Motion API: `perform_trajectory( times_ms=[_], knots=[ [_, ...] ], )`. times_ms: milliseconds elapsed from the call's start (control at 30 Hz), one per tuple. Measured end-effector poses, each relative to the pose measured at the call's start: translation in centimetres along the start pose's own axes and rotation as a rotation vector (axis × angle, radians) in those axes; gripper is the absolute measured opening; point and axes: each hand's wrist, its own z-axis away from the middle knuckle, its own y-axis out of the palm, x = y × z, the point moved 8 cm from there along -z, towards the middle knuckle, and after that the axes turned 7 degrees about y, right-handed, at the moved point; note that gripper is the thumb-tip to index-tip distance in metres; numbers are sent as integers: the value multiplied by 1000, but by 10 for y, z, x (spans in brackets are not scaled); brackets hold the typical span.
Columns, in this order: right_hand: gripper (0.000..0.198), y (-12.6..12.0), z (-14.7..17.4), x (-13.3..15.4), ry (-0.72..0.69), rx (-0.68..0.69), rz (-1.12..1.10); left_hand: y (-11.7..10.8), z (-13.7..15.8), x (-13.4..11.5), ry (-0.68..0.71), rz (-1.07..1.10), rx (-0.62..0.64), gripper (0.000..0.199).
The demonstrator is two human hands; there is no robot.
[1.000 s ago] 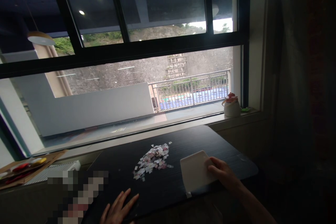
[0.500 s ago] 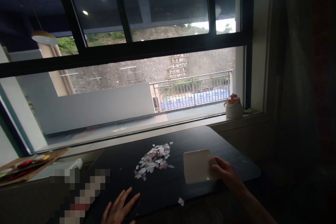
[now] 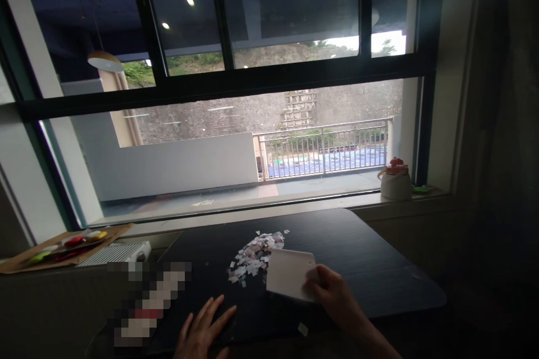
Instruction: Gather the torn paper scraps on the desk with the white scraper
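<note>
The left hand (image 3: 201, 330) and right hand (image 3: 329, 288) are bare, like the right forearm (image 3: 365, 332).

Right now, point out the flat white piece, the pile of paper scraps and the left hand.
Flat white piece (image 3: 288, 275): head view, middle of its face.
Pile of paper scraps (image 3: 253, 258): head view, its middle.
Left hand (image 3: 202, 326): head view, back of the hand.
</note>
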Motion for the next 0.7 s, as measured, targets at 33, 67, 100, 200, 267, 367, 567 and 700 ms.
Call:
perform_trajectory(
  times_ms=[33, 67, 100, 200, 267, 367, 567, 700],
  knots=[
    [9, 1, -1, 0, -8, 13, -37, 4, -1, 2, 4, 9, 22, 51],
    [10, 0, -2, -1, -12, 5, -62, 8, -2, 3, 9, 19, 48, 51],
    [12, -3, -4, -1, -11, -17, -71, 11, -2, 5, 12, 28, 73, 52],
    [14, -10, -9, -3, 8, -43, -51, 18, -3, 9, 14, 45, 95, 54],
    [13, -8, -8, -2, 18, 35, -55, 20, -3, 12, 11, 46, 73, 53],
    [10, -7, 1, -1, 42, 179, -98, 19, -2, 12, 13, 50, 46, 53],
    [15, -24, 13, -6, 88, 286, -164, 4, -1, 2, -20, 59, 100, 53],
    [12, -32, 20, -5, 88, 287, -155, -9, 0, -6, -21, 70, 113, 53]
  ],
)
